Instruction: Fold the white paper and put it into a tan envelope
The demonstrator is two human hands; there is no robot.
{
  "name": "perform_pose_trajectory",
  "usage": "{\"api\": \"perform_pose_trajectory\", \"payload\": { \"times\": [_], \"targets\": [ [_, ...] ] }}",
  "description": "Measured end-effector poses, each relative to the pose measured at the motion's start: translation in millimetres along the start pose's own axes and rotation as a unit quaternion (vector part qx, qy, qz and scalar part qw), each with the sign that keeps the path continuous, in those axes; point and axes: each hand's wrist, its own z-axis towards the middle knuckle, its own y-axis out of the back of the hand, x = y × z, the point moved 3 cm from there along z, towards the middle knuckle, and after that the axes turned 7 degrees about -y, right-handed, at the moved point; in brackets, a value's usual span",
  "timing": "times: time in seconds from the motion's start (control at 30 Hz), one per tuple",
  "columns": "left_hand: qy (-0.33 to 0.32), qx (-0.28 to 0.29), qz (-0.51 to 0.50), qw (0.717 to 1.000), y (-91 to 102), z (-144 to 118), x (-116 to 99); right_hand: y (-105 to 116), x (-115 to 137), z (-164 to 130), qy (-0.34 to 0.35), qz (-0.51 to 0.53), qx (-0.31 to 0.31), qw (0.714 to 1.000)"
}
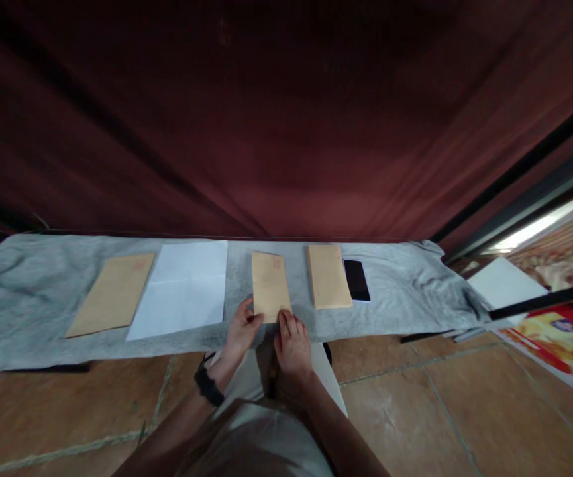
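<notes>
Dark red curtain [286,132] hangs behind a low bench [405,291] draped in a wrinkled grey cloth, with brown tiled floor [440,411] in front of it. Five flat things lie in a row along the bench. Toward the left end lies a large brown envelope [112,293], and a white sheet of paper [181,288] with fold creases sits just beside it, their edges touching or nearly so. Near the middle, close to the front edge, lies a smaller brown envelope [270,286] with faint red print at its far end. Right of it, a little apart, lies a second small brown envelope [329,276], and a black phone [356,279] lies face up against that envelope's right side.

Both hands rest on the middle small envelope at its near end. The left hand [240,331], with a black band on its wrist, has its thumb and fingertips on the near left corner. The right hand [292,341] lies palm down with its fingers pressed flat on the near right corner. Neither hand is closed around anything; the envelope lies flat on the cloth under them.

Off the right end of the bench, another white sheet [502,281] and a red and yellow printed poster [564,344] lie on the floor, crossed by a dark bar.
</notes>
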Motion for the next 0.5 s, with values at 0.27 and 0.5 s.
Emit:
{"api": "perform_pose_trajectory", "payload": {
  "times": [0.27, 0.5],
  "targets": [
    [-0.058, 0.044, -0.023, 0.997, -18.3, -23.2, -31.4, 41.1, -8.5, 31.7, -0.100, 0.192, -0.052, 0.975],
    [0.073, 0.077, -0.189, 0.976, -33.2, -33.1, -12.6, 34.3, -5.0, 32.8, -0.301, 0.621, -0.009, 0.723]
  ]
}}
